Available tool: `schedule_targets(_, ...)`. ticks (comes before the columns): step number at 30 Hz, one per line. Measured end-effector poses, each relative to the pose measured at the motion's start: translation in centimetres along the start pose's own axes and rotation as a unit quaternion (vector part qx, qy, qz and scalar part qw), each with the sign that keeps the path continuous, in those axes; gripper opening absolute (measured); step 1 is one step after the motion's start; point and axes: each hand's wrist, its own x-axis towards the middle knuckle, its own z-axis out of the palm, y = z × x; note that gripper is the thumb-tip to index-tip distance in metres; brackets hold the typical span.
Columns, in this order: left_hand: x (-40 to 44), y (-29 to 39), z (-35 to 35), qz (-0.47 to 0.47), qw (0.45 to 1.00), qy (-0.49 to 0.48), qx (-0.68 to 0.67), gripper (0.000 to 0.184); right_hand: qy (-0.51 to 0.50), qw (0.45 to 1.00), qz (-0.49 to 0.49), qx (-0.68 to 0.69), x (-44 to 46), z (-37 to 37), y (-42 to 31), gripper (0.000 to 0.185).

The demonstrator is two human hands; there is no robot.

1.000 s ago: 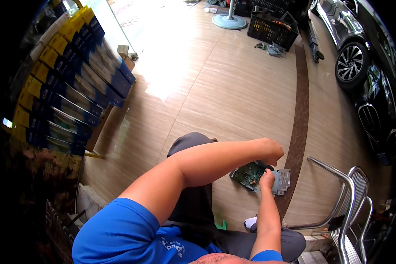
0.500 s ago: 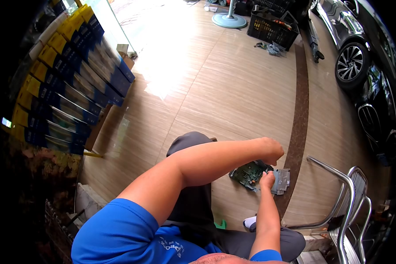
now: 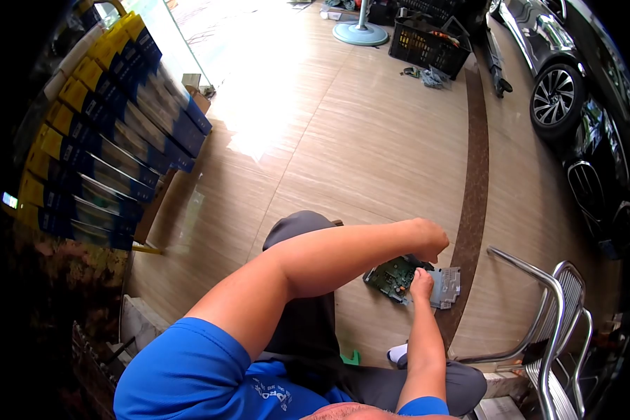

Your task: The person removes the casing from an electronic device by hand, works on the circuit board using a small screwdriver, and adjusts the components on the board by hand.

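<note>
An opened electronic unit with a green circuit board (image 3: 392, 278) and a grey metal plate (image 3: 446, 288) lies on the floor in front of me. My left hand (image 3: 429, 239) is curled closed just above the far side of the board. What it grips, if anything, is hidden behind the fingers and wrist. My right hand (image 3: 421, 283) rests over the unit, where the board meets the metal plate. Its fingers are pressed together on something too small to name. A dark part partly shows between the two hands.
A chrome-framed chair (image 3: 554, 308) stands at the right, near a dark car (image 3: 595, 140). Packaged blades in blue and yellow sleeves (image 3: 105, 133) hang on a rack at the left. Farther off are a black crate (image 3: 427, 47) and a round stand base (image 3: 360, 34).
My right hand has shifted slightly up and toward the circuit board. My left hand stays almost in place, still closed. The whole view has moved a little.
</note>
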Motion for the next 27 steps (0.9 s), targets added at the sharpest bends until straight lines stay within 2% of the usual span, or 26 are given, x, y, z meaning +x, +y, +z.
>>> schedule_targets(4, 0.3, 0.0, 0.3, 0.000, 1.000, 0.004, -0.006, 0.031, 0.043, 0.999, 0.024, 0.014, -0.2, -0.6, -1.1, 0.022)
schedule_targets(6, 0.3, 0.0, 0.3, 0.002, 1.000, 0.002, -0.007, 0.031, 0.038, 0.994, 0.105, 0.000, -0.2, -1.6, -2.3, 0.023)
schedule_targets(7, 0.2, 0.0, 0.2, 0.001, 1.000, 0.000, -0.007, 0.031, 0.039, 0.994, 0.106, -0.002, 0.0, -1.8, -2.3, 0.023)
schedule_targets(9, 0.1, 0.0, 0.1, -0.002, 1.000, -0.001, -0.006, 0.031, -0.015, 0.990, 0.134, -0.034, 0.2, -2.3, -2.4, 0.022)
schedule_targets(15, 0.0, 0.1, 0.1, -0.004, 1.000, 0.002, -0.006, 0.032, -0.018, 0.997, 0.056, -0.048, 0.0, -1.9, -2.4, 0.021)
schedule_targets(21, -0.1, 0.1, -0.2, -0.010, 1.000, -0.013, 0.005, 0.032, 0.005, 0.998, 0.025, -0.052, 0.4, -0.6, -1.4, 0.024)
schedule_targets(27, -0.1, 0.1, 0.0, -0.008, 1.000, -0.005, 0.001, 0.032, -0.010, 0.999, 0.041, -0.008, 0.4, -0.5, -1.3, 0.021)
